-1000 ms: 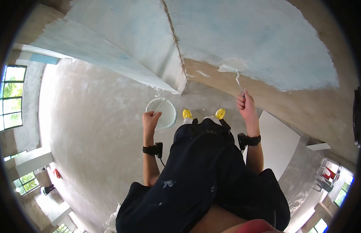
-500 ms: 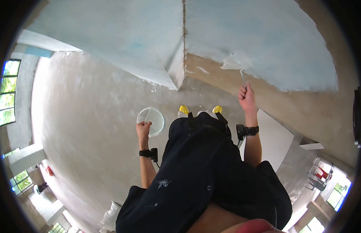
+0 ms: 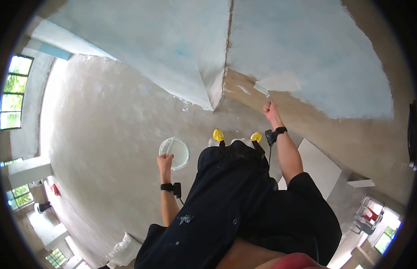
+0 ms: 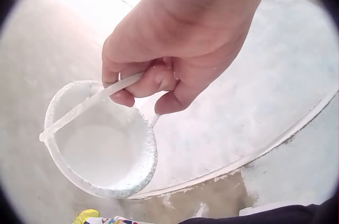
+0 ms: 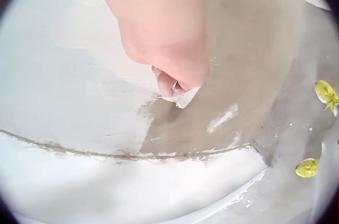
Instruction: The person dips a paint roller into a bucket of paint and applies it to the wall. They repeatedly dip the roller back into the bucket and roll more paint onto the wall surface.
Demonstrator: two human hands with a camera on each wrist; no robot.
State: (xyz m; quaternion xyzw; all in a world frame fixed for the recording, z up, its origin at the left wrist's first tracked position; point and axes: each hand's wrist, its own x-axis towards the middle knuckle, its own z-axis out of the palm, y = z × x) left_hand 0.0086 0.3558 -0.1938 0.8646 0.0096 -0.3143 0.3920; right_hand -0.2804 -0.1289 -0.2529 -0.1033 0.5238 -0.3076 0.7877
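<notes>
My left hand (image 3: 164,163) grips the handle (image 4: 87,103) of a whitish plastic bucket (image 4: 56,167), which hangs below the fist. Pale, smooth material shows inside, and white residue crusts the rim. My right hand (image 3: 271,109) holds a putty knife (image 3: 262,89) by its grip, mostly hidden in the fist. In the right wrist view the blade (image 5: 186,98) lies at the wall, smeared white, where the coating meets the bare brown strip. A fresh whitish patch (image 3: 282,82) of putty spreads on the wall (image 3: 307,40) beside the blade.
Left of the rough vertical corner line (image 3: 228,40) another coated wall (image 3: 163,49) meets this one. Yellow shoes (image 3: 218,134) stand on the grey floor near the wall. A white board (image 3: 314,166) lies right of the legs, and a plastic bag (image 3: 124,249) lies behind at left.
The putty knife has moved left along the lower edge of the coating, its blade turned, and the whitish patch looks smoother. My left hand still holds the bucket, now lower in view.
</notes>
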